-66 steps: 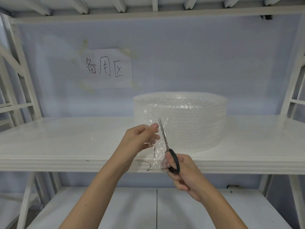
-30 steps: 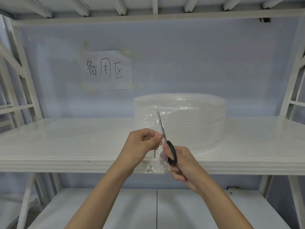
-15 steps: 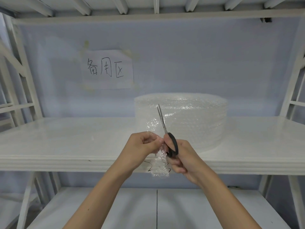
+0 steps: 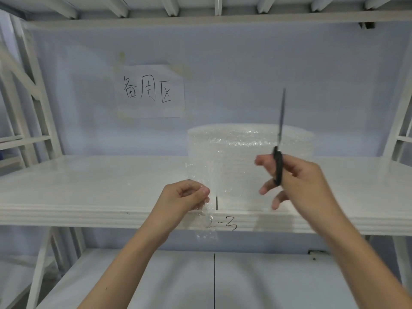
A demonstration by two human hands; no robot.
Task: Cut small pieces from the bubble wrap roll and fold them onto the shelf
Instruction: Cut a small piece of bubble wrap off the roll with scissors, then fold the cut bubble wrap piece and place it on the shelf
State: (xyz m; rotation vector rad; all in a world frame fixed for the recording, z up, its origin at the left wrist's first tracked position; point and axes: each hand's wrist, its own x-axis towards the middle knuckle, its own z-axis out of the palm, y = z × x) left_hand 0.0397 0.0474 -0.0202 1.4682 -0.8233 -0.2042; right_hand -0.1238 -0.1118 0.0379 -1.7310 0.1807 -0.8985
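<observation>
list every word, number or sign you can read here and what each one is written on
"备用区": handwritten in black on the paper sheet stuck to the back wall.
"2-3": handwritten in black on the front edge of the shelf; the first digit is half hidden behind the bubble wrap piece, so it is uncertain.

handwritten paper sign [image 4: 151, 91], pale wall [image 4: 289, 74]

Pale wall [image 4: 289, 74], handwritten paper sign [image 4: 151, 91]

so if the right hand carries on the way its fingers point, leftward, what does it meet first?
Probably the clear bubble wrap strip pinched by the left hand; the right hand grips black-handled scissors. Depth is unclear.
</observation>
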